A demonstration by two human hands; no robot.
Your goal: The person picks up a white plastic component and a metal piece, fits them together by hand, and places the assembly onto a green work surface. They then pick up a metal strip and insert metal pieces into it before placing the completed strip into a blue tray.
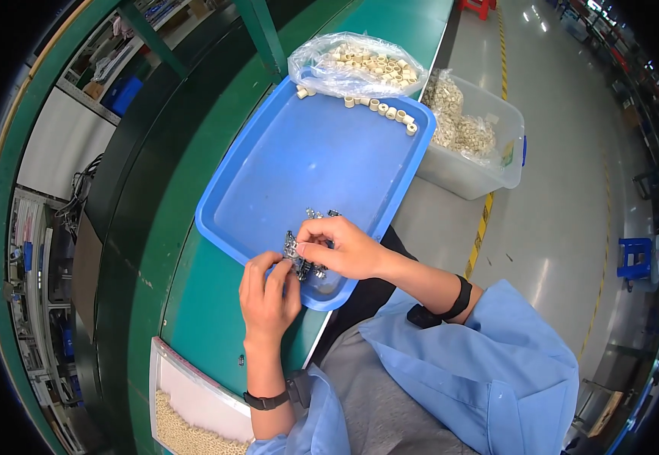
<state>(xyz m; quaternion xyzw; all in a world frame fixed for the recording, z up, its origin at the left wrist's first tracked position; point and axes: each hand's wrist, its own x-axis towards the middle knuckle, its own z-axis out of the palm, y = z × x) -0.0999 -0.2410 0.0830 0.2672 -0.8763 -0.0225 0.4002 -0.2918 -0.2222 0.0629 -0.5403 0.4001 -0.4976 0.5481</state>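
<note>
A blue plastic tray (291,171) lies on the green bench in front of me. In its near corner is a small heap of shiny metal parts (316,271), too small for me to tell their exact kind. My left hand (266,299) reaches over the tray's near rim, fingers bent and closed at the edge of the heap, on a small metal part. From the right, my right hand (345,249) comes in over the heap with thumb and forefinger pinched together. Both hands' fingertips nearly meet, and what the right one pinches is mostly hidden.
A clear bag of cream-coloured short tubes (371,64) rests on the tray's far end, with several loose tubes (392,113) along that rim. A translucent bin (466,171) holding bagged pieces stands at right. Near left is a white tray (193,387) of small beige pieces.
</note>
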